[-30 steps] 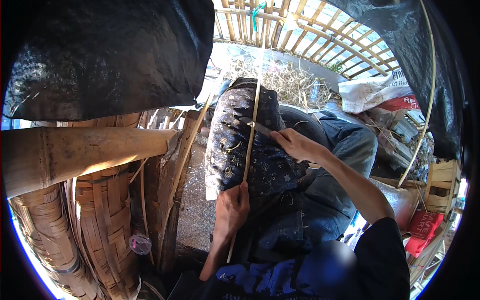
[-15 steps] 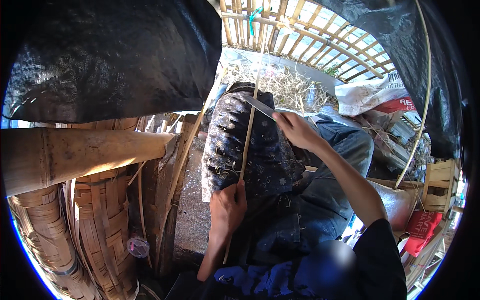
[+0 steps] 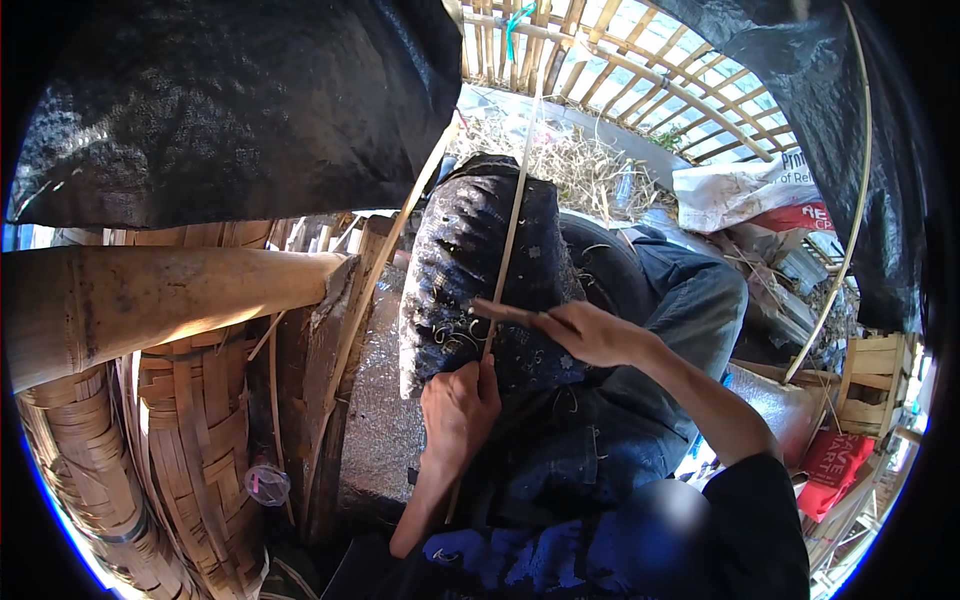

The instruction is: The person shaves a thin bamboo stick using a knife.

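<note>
A long, thin bamboo strip (image 3: 516,215) runs lengthwise over a dark, flower-patterned cloth (image 3: 450,235) draped over a raised support in front of me. My left hand (image 3: 460,408) is closed round the strip near its lower part, thumb pointing away from me. In my right hand (image 3: 590,333) is a knife (image 3: 503,312), its blade lying across the strip just beyond my left hand. Thin curled shavings (image 3: 460,335) lie on the cloth beside the blade. What lies under the cloth is hidden.
At left a thick bamboo pole (image 3: 180,290) juts in above woven bamboo baskets (image 3: 200,430). Black plastic sheeting (image 3: 240,110) hangs at upper left. Straw (image 3: 560,165) covers the ground ahead, before a bamboo lattice (image 3: 640,60). A red bag (image 3: 835,465) and wooden crate (image 3: 872,380) stand at right.
My right hand has drawn the knife toward me along the strip, from the cloth's far part to near my left hand. The left hand keeps its hold. The view has shifted slightly.
</note>
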Motion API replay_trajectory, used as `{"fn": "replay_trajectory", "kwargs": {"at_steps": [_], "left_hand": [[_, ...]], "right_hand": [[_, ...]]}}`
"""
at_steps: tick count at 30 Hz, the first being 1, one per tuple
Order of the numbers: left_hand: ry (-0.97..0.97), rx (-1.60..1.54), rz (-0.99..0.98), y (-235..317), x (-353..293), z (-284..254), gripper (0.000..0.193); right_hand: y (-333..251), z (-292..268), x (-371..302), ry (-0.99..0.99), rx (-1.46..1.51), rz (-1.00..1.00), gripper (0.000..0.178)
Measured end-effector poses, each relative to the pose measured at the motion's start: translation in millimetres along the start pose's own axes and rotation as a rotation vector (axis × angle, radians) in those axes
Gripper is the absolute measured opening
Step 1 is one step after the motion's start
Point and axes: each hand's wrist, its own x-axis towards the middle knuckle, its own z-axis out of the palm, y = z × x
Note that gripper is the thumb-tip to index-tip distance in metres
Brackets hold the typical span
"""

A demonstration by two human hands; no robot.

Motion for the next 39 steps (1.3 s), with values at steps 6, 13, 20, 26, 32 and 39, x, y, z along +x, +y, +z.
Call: {"fn": "replay_trajectory", "kwargs": {"at_steps": [6,13,20,26,32,39], "left_hand": [[-0.083,-0.097,-0.112,2.9,1.0,-5.5,0.034],[-0.016,0.136,0.047,12.6,0.5,-11.9,0.035],[-0.041,0.098,0.051,8.9,-3.4,-5.1,0.034],[-0.013,0.034,0.083,9.2,-5.3,-3.5,0.035],[0.007,-0.119,0.147,5.1,-4.7,3.6,0.025],[0.037,-0.12,0.201,-3.3,-11.9,12.2,0.02]], "right_hand": [[-13.4,-37.0,12.8,0.107,0.55,0.268,0.046],[-6.2,-37.4,31.1,0.378,-0.193,0.004,0.044],[-2.8,-30.0,12.0,0.198,-0.057,0.112,0.048],[-24.6,-26.5,-3.3,0.088,0.189,0.372,0.05],[5.8,-38.4,9.1,0.091,0.052,0.147,0.052],[-18.4,-25.6,-8.9,-0.01,0.136,0.293,0.051]]}}
